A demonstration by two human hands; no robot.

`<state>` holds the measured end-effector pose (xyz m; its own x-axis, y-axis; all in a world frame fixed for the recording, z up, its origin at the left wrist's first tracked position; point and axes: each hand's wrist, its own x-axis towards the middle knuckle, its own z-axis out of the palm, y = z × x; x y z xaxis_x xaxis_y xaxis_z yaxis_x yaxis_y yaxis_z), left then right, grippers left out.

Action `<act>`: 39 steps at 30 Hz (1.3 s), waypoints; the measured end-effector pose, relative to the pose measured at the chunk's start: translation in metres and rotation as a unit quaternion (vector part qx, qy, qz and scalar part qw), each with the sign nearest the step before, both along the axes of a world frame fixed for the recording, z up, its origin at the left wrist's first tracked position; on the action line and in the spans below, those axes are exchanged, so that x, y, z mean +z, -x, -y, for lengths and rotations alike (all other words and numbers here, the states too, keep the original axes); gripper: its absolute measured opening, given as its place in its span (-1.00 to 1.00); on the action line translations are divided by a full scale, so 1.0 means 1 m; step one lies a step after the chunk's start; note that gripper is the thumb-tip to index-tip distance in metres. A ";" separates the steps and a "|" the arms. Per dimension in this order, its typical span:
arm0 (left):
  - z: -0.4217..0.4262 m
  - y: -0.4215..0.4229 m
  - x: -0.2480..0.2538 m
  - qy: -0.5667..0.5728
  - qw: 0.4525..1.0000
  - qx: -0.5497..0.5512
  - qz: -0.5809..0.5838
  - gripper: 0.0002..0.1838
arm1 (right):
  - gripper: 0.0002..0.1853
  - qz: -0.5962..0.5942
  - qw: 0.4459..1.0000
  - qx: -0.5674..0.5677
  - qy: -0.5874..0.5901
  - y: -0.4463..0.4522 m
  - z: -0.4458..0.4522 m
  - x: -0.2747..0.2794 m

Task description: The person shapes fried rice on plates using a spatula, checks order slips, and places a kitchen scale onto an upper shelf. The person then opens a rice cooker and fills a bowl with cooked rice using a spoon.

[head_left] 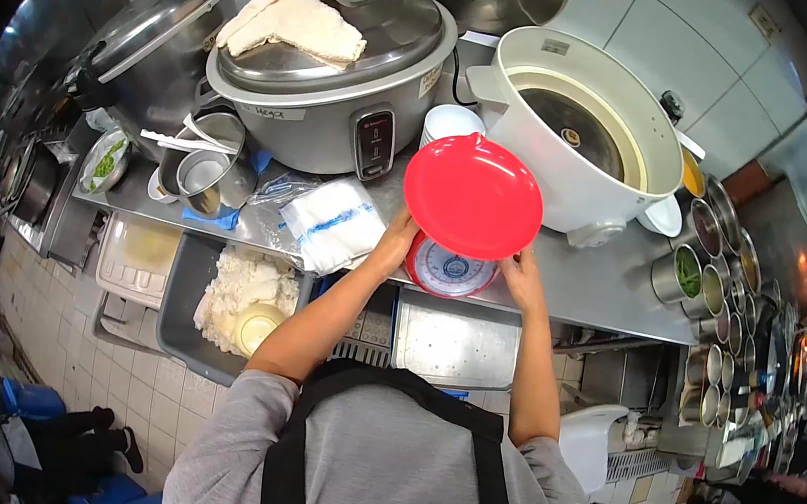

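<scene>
A red kitchen scale (453, 270) with a round dial and a red pan (474, 195) on top stands at the front edge of the steel counter. On its left side my left hand (397, 238) grips it, with the fingertips partly hidden behind the pan and body. My right hand (522, 275) holds the opposite side, its fingers also partly covered. The pan carries nothing. Just left of my left hand lies a folded white cloth (331, 223) with a blue stripe. White bowls (454, 122) sit behind the pan.
A large lidded rice cooker (326, 102) with a cloth on its lid stands behind left; an open white cooker (579, 133) is behind right. Below the counter, a grey tub (179, 295) holds rice and a bowl. Metal containers (688, 272) line the right. Other people are at both sides.
</scene>
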<state>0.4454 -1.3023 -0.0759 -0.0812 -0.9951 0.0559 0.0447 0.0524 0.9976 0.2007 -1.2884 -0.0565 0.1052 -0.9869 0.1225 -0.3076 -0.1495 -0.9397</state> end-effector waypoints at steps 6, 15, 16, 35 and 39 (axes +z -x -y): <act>-0.007 0.015 -0.020 -0.098 0.984 0.057 -0.134 -0.33 | -0.24 0.110 0.994 -0.009 -0.002 -0.005 0.003 -0.066; -0.094 0.000 0.026 -0.014 0.950 0.185 -0.252 -0.42 | -0.28 0.354 0.935 0.015 -0.021 -0.041 -0.053 -0.072; -0.106 -0.010 0.031 -0.008 0.949 0.196 -0.247 -0.43 | -0.28 0.367 0.928 0.036 -0.046 -0.047 -0.058 -0.065; -0.454 -0.294 0.058 0.136 0.730 0.317 -0.589 -0.48 | -0.27 0.312 0.775 0.447 -0.321 -0.416 -0.224 -0.009; -0.526 -0.346 0.068 0.185 0.692 0.430 -0.550 -0.46 | -0.26 0.289 0.724 0.500 -0.378 -0.492 -0.285 -0.004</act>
<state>0.7910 -0.7764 -0.0077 0.8258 -0.5504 -0.1232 0.5599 0.7734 0.2973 0.6929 -1.0038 -0.0608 0.9596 -0.2614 -0.1039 0.0767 0.5984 -0.7975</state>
